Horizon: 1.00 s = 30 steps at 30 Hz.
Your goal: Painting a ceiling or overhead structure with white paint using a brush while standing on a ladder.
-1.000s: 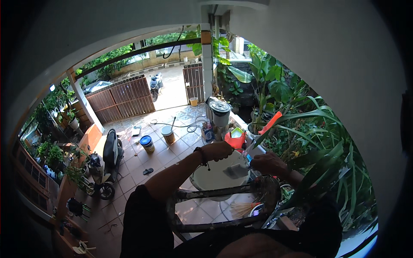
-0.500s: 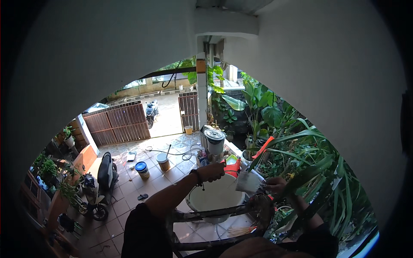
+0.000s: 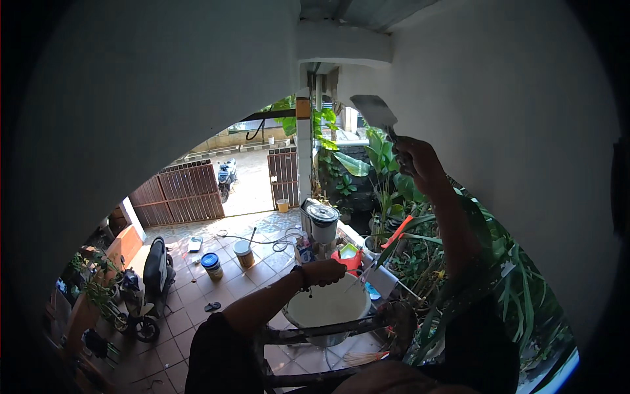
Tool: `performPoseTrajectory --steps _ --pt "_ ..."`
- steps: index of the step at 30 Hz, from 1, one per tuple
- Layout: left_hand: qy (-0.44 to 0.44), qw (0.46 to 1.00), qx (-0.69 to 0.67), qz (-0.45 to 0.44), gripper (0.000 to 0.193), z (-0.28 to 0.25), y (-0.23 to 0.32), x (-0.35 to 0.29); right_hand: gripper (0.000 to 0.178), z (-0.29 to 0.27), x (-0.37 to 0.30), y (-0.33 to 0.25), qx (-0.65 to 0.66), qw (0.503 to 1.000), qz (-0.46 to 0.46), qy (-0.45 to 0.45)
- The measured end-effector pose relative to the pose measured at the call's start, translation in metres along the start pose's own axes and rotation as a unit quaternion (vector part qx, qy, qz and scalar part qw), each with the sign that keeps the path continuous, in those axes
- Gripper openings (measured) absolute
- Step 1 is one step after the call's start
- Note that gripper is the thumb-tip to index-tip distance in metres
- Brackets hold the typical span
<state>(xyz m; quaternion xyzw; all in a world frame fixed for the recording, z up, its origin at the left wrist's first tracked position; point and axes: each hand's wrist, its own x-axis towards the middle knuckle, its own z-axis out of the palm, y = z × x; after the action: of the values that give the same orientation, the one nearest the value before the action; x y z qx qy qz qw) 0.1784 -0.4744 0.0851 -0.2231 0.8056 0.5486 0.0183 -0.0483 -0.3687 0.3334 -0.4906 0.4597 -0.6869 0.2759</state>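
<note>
My right hand (image 3: 419, 164) is raised at the right, closed round the handle of a wide putty knife (image 3: 374, 111). Its broad grey blade points up and left, close to the pale wall (image 3: 525, 111); whether it touches cannot be told. Lower down, my left hand (image 3: 323, 272) is closed in a fist over the far rim of a large tub (image 3: 303, 316) with whitish stuff inside. What the fist grips is hidden. Just right of it lies a pale flat piece (image 3: 379, 281), partly overlapped by thin leaves or sticks.
Dark, paint-spotted metal bars (image 3: 321, 330) cross in front of me. Long-leaved plants (image 3: 499, 262) crowd the right side. Below stand a blue-lidded can (image 3: 211, 264), an open can (image 3: 243, 253), a lidded bucket (image 3: 323, 223) and a motorbike (image 3: 147, 289). A sloping white surface (image 3: 164, 85) hangs overhead.
My right hand has lifted the putty knife from beside the tub up toward the wall. My left hand has dropped slightly and stays closed near the tub rim. The view has shifted slightly.
</note>
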Motion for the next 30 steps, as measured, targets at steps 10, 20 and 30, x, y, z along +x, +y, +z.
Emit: performPoseTrajectory --steps 10,20,30 --pt "-0.078 0.995 -0.02 0.061 0.021 -0.004 -0.028 0.011 0.007 0.018 0.268 -0.084 0.105 0.992 -0.077 0.007" --pt "-0.075 0.884 0.437 0.152 0.03 0.001 -0.028 0.006 0.008 0.014 0.403 -0.072 -0.725 0.547 -0.41 0.088" --pt "-0.048 0.842 0.43 0.322 0.016 0.012 -0.044 0.047 0.009 -0.088 0.488 -0.095 -0.636 0.626 -0.421 0.164"
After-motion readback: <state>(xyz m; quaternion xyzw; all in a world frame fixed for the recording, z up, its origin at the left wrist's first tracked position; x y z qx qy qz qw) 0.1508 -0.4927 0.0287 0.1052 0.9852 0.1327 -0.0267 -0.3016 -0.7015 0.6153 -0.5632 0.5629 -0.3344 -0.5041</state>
